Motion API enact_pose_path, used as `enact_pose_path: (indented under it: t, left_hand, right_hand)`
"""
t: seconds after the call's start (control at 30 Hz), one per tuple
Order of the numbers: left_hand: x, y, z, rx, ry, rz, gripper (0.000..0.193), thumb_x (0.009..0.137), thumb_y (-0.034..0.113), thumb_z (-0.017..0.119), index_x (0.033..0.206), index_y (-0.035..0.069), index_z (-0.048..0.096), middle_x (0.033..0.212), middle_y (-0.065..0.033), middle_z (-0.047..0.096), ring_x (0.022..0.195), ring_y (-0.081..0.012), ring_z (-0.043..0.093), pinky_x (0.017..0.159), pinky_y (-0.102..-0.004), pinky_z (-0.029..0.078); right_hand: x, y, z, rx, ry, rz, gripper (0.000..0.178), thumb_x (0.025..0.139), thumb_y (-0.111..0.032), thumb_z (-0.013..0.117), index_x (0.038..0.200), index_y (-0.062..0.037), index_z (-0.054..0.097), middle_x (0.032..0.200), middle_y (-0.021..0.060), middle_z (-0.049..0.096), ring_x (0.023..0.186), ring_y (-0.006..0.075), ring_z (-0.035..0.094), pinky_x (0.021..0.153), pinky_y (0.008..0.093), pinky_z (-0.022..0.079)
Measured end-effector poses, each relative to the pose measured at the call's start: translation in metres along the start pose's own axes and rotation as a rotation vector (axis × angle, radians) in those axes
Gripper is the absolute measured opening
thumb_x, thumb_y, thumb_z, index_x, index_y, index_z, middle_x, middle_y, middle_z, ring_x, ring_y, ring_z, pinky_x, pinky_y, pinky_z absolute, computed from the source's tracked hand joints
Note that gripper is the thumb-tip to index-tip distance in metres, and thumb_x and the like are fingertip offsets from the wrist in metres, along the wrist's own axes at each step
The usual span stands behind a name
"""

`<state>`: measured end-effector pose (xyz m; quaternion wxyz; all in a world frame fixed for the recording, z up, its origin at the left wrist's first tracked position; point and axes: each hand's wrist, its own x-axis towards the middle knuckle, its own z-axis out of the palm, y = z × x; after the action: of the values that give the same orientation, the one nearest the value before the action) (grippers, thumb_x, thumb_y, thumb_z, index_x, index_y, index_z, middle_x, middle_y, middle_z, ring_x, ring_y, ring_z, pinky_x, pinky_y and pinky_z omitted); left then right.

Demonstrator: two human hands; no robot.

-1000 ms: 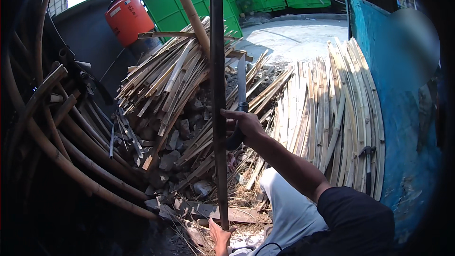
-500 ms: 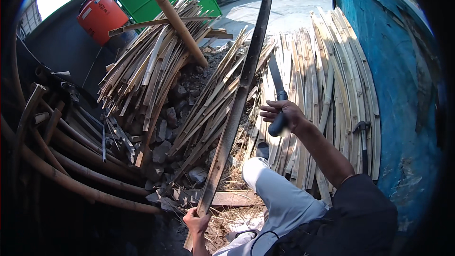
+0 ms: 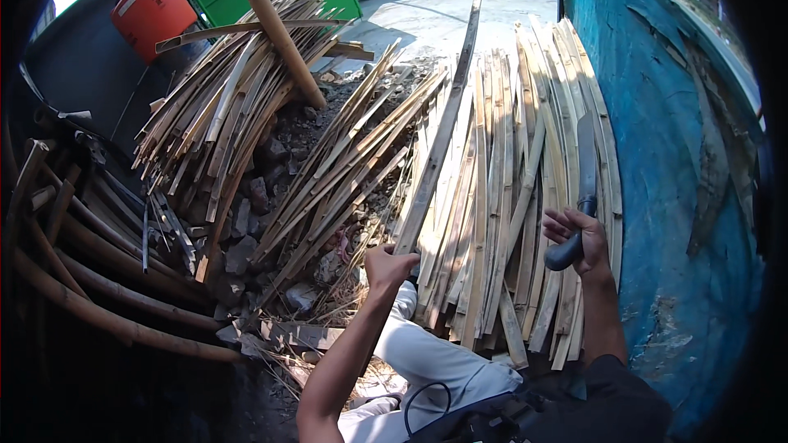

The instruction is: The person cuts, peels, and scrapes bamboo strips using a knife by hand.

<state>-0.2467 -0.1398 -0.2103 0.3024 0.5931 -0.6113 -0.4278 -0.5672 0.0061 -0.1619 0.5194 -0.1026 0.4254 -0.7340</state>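
Observation:
My left hand point(image 3: 387, 267) is closed on the near end of a long, dark bamboo strip point(image 3: 443, 127), which reaches away over the pale strips. On the right, my right hand point(image 3: 584, 239) holds a machete point(image 3: 586, 160) by its dark handle, blade pointing up and away. The grip is loose, with several fingers held off the handle. Beneath the machete lies a broad layer of pale split bamboo strips point(image 3: 484, 221).
More strip bundles point(image 3: 234, 107) lie on rubble at the left, crossed by an upright bamboo pole point(image 3: 275, 29). Thick bamboo poles point(image 3: 123, 324) fill the lower left. A blue wall point(image 3: 665, 197) borders the right. An orange container point(image 3: 154, 12) stands far left.
My left hand has moved forward and right, and the dark strip has swung right over the pale strips. My right hand has shifted right with the machete.

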Motion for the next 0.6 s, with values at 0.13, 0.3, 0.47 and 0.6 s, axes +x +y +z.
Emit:
enact_pose_path:
  t: [0.13,0.3,0.47,0.6]
  left_hand:
    - [0.028,0.031,0.09,-0.016,-0.008,-0.022,0.018,0.062,0.012,0.071,0.061,-0.005,0.062,0.052,-0.0054,0.057,0.047,-0.0094,0.054,0.045,-0.0234,0.042]
    - [0.038,-0.044,0.172,0.2,0.02,0.009,0.08,0.057,0.028,0.086,0.119,-0.006,0.049,0.119,-0.0266,0.055,0.112,-0.0338,0.055,0.094,-0.0401,0.044]
    - [0.028,-0.083,0.145,0.129,0.039,0.141,0.05,0.078,0.027,0.072,0.115,0.0,0.055,0.112,-0.0208,0.062,0.104,-0.0347,0.059,0.088,-0.0413,0.047]
    - [0.002,-0.069,0.057,0.034,-0.065,0.258,0.026,0.091,0.017,0.059,0.105,-0.004,0.061,0.092,-0.0159,0.068,0.09,-0.0234,0.067,0.078,-0.0327,0.052]
  right_hand:
    - [0.003,-0.02,-0.034,0.078,0.029,-0.025,0.029,0.086,-0.015,0.061,0.104,0.0035,0.049,0.106,0.0229,0.062,0.085,0.0262,0.066,0.077,0.037,0.057]
    - [0.009,-0.02,-0.057,0.046,0.067,-0.009,0.032,0.087,-0.017,0.059,0.108,0.0034,0.047,0.107,0.0225,0.062,0.084,0.0262,0.066,0.074,0.0375,0.057]
    - [0.022,-0.007,-0.077,0.016,0.101,0.077,0.033,0.087,-0.021,0.061,0.108,0.0008,0.049,0.104,0.0192,0.063,0.082,0.0239,0.066,0.073,0.0345,0.057]
    - [0.037,0.017,-0.076,-0.035,0.109,0.093,0.031,0.086,-0.019,0.063,0.107,-0.0004,0.049,0.102,0.0182,0.063,0.081,0.023,0.066,0.074,0.0345,0.057]
